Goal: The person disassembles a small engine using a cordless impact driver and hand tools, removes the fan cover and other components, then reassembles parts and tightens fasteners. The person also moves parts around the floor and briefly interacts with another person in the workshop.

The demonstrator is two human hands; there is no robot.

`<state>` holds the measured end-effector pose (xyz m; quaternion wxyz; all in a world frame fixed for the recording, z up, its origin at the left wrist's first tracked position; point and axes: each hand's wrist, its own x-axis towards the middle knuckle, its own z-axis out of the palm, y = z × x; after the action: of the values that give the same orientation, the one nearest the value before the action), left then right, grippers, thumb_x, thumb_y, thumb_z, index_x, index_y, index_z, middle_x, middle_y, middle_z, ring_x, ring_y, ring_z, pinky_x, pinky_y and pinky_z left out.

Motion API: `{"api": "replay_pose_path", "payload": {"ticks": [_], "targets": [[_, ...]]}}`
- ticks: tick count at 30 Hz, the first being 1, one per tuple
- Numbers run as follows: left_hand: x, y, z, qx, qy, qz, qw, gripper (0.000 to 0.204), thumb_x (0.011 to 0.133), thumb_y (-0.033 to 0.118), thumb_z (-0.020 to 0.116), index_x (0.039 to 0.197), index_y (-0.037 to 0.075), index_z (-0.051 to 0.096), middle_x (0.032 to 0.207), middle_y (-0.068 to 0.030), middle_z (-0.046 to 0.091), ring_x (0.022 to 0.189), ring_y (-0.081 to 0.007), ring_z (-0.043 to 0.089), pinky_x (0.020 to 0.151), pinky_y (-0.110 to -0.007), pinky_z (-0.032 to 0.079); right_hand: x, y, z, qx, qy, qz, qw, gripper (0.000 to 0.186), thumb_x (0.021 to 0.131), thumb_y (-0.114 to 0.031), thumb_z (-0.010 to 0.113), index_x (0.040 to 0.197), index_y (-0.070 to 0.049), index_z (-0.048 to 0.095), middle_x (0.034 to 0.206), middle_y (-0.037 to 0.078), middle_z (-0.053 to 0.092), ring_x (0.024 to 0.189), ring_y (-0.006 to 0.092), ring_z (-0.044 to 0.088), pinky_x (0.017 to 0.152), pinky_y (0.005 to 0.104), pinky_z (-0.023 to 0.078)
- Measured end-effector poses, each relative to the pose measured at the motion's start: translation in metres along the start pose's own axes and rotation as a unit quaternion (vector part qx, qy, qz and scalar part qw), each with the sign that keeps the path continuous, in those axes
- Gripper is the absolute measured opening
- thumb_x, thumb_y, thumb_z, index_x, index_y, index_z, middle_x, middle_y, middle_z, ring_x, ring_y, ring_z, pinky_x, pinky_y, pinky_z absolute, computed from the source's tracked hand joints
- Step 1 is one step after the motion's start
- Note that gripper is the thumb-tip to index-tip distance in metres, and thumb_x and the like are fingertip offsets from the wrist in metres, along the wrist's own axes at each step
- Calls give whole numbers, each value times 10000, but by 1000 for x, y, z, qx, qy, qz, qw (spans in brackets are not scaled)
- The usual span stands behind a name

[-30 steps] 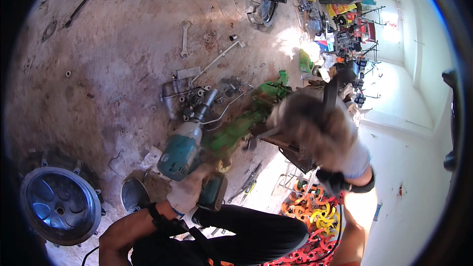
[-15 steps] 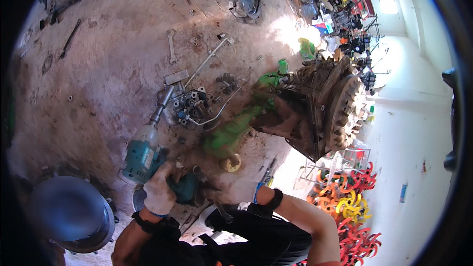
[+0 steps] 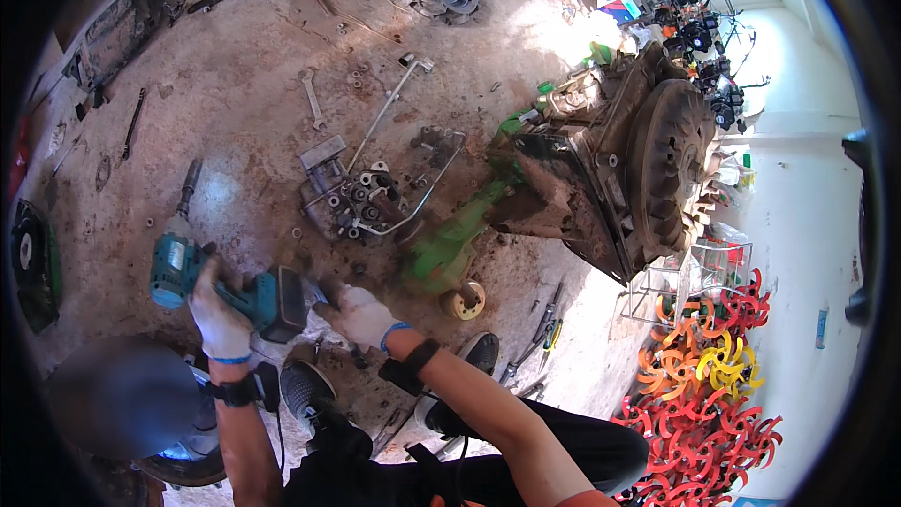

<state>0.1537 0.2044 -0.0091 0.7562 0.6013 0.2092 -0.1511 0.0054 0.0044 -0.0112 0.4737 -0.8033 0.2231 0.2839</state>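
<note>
Impact driver [image 3: 211,277], teal with a black battery, lies on the dusty floor [image 3: 235,84] at our lower left; judging by loose bolts and brackets [image 3: 361,197] beside the stripped engine block [image 3: 610,178], disassembly looks well underway, unfinished. Our left hand [image 3: 221,310] wraps closed around its grip. Our right hand [image 3: 361,314], gloved, fingers loosely curled, rests against the battery end.

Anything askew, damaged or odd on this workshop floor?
Yes. The rusty engine block lies tipped on its side on the dirt floor, with loose bolts and brackets and wrenches scattered around. The left hand holds the teal impact driver; the right hand rests beside its battery.
</note>
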Motion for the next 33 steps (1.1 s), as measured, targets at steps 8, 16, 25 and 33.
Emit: {"api": "replay_pose_path", "payload": {"ticks": [8,16,25,33], "targets": [[32,-7,-26,-35,64,0,997,165,1067,227,660,950,115,629,852,-16,557,749,-175,542,741,-359,508,-64,6,-65,159,-114,-8,981,541,1087,-368,645,1507,-29,610,1337,221,730,1125,318,736,1015,421,572],[33,-33,-50,-164,25,-109,980,189,1102,281,629,1012,116,652,851,-17,570,824,-178,600,823,-358,548,-141,91,-177,143,134,159,968,432,1110,-217,624,1487,-7,614,1469,156,666,1175,239,727,1011,360,606],[39,-57,-55,-156,68,-86,982,436,1101,288,631,1443,18,654,1419,-100,667,1260,-238,641,1111,-409,521,-91,85,-173,248,447,-19,859,436,1053,-103,688,1469,9,614,1451,164,677,1312,294,670,1115,421,566],[46,-65,-64,-121,83,-130,981,390,1087,329,646,1399,98,690,1307,-49,718,1028,-199,667,945,-391,574,-104,75,-172,62,431,147,888,395,1083,-256,631,1426,-72,698,1371,141,747,1229,262,710,1054,369,544]]}}
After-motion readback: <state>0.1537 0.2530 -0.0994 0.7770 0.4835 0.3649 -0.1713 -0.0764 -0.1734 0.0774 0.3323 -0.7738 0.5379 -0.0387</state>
